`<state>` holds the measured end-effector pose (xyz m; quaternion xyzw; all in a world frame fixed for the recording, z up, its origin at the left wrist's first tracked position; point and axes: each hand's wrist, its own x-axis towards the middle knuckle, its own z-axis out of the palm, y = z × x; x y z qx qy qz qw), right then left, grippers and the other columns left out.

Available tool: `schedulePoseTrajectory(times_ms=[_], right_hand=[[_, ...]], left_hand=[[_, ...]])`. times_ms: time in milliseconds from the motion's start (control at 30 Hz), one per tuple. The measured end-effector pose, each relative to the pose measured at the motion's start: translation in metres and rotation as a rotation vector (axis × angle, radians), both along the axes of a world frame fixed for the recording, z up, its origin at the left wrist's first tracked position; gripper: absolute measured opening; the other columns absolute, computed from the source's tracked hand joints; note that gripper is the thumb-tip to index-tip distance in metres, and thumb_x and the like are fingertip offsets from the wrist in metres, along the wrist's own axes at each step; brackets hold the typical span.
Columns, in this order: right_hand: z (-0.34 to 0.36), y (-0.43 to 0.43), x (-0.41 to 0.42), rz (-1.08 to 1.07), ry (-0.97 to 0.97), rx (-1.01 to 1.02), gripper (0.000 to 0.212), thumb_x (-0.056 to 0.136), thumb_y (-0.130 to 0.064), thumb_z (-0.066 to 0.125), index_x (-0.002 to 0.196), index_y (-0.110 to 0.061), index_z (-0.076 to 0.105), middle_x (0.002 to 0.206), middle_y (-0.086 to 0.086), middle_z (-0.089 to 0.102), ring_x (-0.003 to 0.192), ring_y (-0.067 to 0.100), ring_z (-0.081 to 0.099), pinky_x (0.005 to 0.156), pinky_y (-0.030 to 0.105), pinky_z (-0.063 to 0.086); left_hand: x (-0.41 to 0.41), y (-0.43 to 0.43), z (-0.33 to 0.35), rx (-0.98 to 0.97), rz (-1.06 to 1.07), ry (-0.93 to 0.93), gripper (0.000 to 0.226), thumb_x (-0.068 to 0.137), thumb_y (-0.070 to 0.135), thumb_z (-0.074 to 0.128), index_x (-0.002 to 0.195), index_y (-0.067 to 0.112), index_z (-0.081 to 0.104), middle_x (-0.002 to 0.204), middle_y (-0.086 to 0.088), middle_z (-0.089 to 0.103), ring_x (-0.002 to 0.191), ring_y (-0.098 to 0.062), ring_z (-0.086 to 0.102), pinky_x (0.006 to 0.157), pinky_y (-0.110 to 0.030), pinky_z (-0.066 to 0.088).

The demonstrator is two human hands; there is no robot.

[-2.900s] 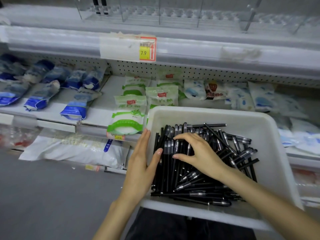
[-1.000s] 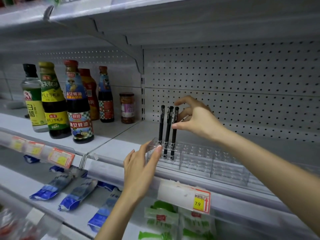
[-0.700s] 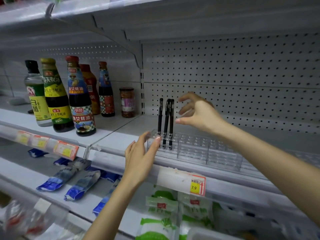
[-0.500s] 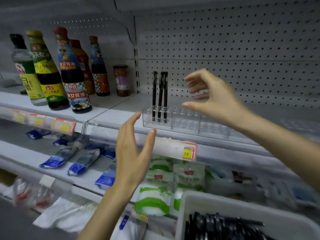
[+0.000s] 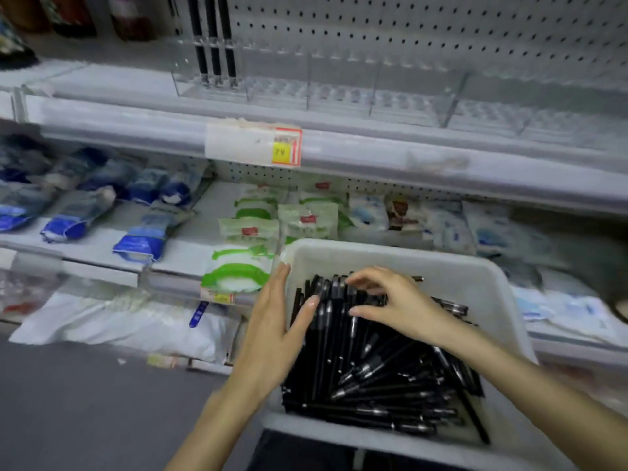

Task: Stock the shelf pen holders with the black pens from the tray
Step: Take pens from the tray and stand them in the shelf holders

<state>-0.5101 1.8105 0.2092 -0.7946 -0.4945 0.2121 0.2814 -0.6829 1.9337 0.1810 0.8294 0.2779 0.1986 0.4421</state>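
Note:
A white tray (image 5: 390,253) at the lower middle holds a heap of several black pens (image 5: 373,375). My left hand (image 5: 272,338) lies flat against the tray's left wall, fingers straight, thumb reaching in to touch the pens. My right hand (image 5: 401,307) hovers over the heap with fingers spread and lightly bent, its tips touching the upper pens and nothing held. On the shelf above stands a row of clear pen holders (image 5: 339,90). Three black pens (image 5: 212,45) stand upright in the leftmost compartment.
A price label (image 5: 265,146) hangs on the upper shelf's front edge. The lower shelf behind the tray carries blue packets (image 5: 136,243), green-banded packets (image 5: 238,273) and white packets (image 5: 486,232). Large white bags (image 5: 119,321) lie at the lower left above grey floor.
Both hands have come down from the pen holder, where a third pen was left standing, to the tray. My view has tilted down with them.

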Motion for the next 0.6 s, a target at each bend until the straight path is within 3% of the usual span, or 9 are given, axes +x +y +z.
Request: schedulePoseTrajectory(times_ms=[167, 333, 467, 533, 600], right_hand=[[-0.045, -0.013, 0.009, 0.030, -0.188, -0.116, 0.048, 0.082, -0.041, 0.069, 0.124, -0.021, 0.059, 0.121, -0.007, 0.056, 0.118, 0.011, 0.048, 0.100, 0.019, 0.033], [-0.059, -0.019, -0.001, 0.018, -0.269, 0.001, 0.044, 0.086, -0.037, 0.065, 0.125, -0.019, 0.058, 0.120, -0.010, 0.056, 0.116, 0.007, 0.045, 0.100, 0.015, 0.030], [-0.056, -0.018, -0.014, -0.096, 0.014, 0.094, 0.026, 0.081, -0.031, 0.071, 0.105, -0.028, 0.060, 0.104, -0.022, 0.058, 0.103, -0.007, 0.053, 0.092, 0.011, 0.037], [-0.051, -0.016, -0.021, -0.143, 0.282, 0.162, 0.021, 0.079, -0.017, 0.075, 0.092, -0.021, 0.058, 0.093, -0.008, 0.069, 0.090, 0.000, 0.065, 0.085, 0.015, 0.047], [-0.043, -0.014, -0.028, -0.164, 0.504, 0.220, 0.021, 0.080, -0.005, 0.072, 0.088, -0.013, 0.054, 0.086, 0.011, 0.072, 0.080, 0.018, 0.071, 0.076, 0.026, 0.055]], left_hand=[[-0.001, -0.007, -0.016, 0.070, -0.020, 0.057, 0.077, 0.086, 0.064, 0.034, 0.150, 0.034, 0.006, 0.158, 0.019, 0.004, 0.141, 0.010, 0.000, 0.105, 0.001, -0.001], [-0.005, -0.008, -0.021, 0.086, -0.010, 0.051, 0.077, 0.086, 0.064, 0.033, 0.151, 0.032, 0.008, 0.159, 0.018, 0.006, 0.140, 0.012, 0.000, 0.106, 0.000, -0.001], [-0.005, -0.007, -0.023, 0.082, -0.002, 0.039, 0.076, 0.086, 0.063, 0.033, 0.151, 0.031, 0.010, 0.159, 0.017, 0.008, 0.141, 0.011, 0.002, 0.108, -0.002, 0.001], [-0.005, -0.007, -0.024, 0.083, -0.001, 0.036, 0.077, 0.086, 0.064, 0.034, 0.152, 0.029, 0.012, 0.159, 0.016, 0.010, 0.141, 0.010, 0.004, 0.109, -0.003, 0.003], [-0.004, -0.006, -0.024, 0.075, 0.002, 0.031, 0.077, 0.086, 0.063, 0.035, 0.152, 0.029, 0.014, 0.159, 0.016, 0.012, 0.141, 0.009, 0.006, 0.110, -0.003, 0.004]])
